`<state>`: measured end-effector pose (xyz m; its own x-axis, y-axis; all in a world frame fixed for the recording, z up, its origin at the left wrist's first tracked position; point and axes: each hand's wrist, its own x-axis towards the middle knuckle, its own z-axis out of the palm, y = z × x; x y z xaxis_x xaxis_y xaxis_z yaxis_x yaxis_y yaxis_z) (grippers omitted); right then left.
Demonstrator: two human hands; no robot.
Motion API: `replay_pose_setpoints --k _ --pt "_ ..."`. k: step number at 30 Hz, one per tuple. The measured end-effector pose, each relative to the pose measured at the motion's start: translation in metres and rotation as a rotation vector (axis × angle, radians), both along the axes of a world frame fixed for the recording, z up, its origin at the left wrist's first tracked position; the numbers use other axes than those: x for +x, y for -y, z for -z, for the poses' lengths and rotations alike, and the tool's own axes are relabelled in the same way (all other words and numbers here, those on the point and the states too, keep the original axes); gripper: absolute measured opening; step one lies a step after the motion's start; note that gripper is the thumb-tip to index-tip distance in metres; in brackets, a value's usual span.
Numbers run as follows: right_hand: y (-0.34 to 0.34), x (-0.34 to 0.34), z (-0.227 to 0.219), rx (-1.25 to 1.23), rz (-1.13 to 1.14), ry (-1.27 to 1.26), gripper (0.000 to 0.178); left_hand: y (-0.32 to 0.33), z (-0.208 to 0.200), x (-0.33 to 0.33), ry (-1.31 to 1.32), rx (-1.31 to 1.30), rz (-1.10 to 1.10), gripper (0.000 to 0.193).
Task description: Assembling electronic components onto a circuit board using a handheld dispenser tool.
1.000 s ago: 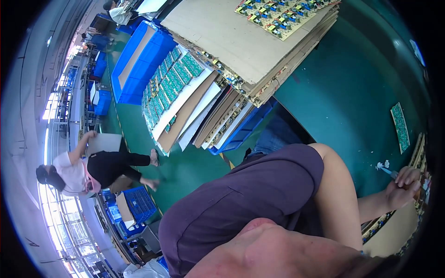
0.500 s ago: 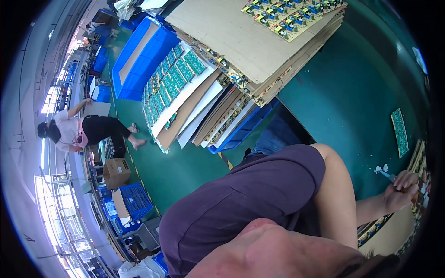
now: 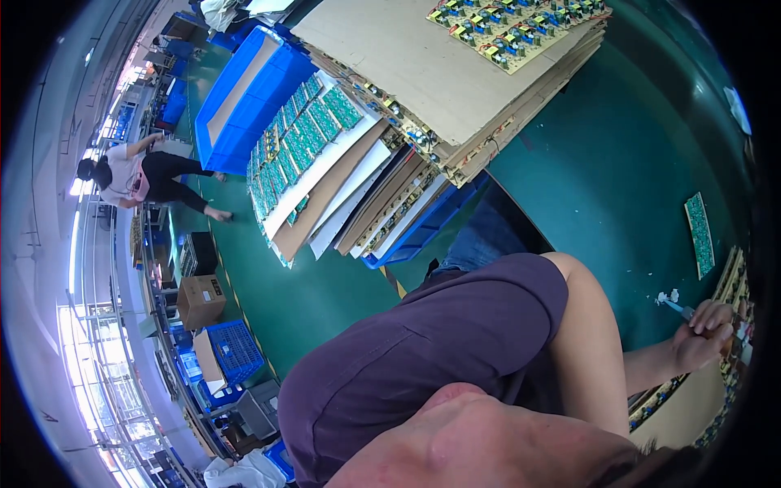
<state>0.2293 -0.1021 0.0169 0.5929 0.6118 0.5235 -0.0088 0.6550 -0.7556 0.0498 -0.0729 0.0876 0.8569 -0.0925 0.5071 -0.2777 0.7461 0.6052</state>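
At the far right edge, one bare hand, which I take to be my right hand (image 3: pixel 703 332), is closed around a slim light-blue-tipped tool (image 3: pixel 678 307). Its tip points at small white lumps (image 3: pixel 669 297) on the green surface. Whether the tool is a brush or some applicator is too small to make out. A narrow green circuit board (image 3: pixel 699 235) lies a little beyond the hand. Beside the fingers, the rows of component-filled boards (image 3: pixel 730 281) run into the dark rim. My left hand does not show; a bare arm and purple sleeve cover the middle.
Tan cardboard sheets (image 3: pixel 390 41) with populated boards (image 3: pixel 521 34) on top are piled high. Below them, green circuit boards (image 3: pixel 301 142) lie on layered sheets by a blue bin (image 3: pixel 244 98). A person (image 3: pixel 146 175) is on the aisle at left, near a brown carton (image 3: pixel 201 299) and blue crate (image 3: pixel 236 351).
The person in the aisle has stepped farther off, toward the upper left. My right hand and the tool stay almost where they were.
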Motion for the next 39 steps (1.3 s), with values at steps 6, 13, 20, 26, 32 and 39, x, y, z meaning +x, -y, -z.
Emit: replay_pose_setpoints --k 6,13,20,26,32,39 --pt "0.001 -0.001 -0.002 -0.007 0.005 0.028 0.038 0.0 0.0 0.003 -0.006 -0.019 0.005 0.019" --pt "-0.002 -0.01 -0.008 -0.057 0.061 0.074 0.025 0.003 -0.001 0.007 -0.015 -0.046 0.01 0.019" --pt "0.003 0.002 0.0 0.017 0.001 0.041 0.03 0.007 -0.006 0.006 -0.025 -0.06 0.008 0.02" --pt "-0.001 -0.004 -0.006 -0.003 0.017 0.045 0.039 0.013 -0.01 0.008 -0.036 -0.073 0.021 0.02" --pt "0.002 0.004 0.0 -0.018 0.048 0.026 0.038 0.018 -0.012 0.011 -0.047 -0.075 0.017 0.021" --pt "0.035 0.013 0.004 -0.066 -0.002 -0.117 0.04 0.054 -0.041 0.012 0.061 -0.118 0.215 0.022"
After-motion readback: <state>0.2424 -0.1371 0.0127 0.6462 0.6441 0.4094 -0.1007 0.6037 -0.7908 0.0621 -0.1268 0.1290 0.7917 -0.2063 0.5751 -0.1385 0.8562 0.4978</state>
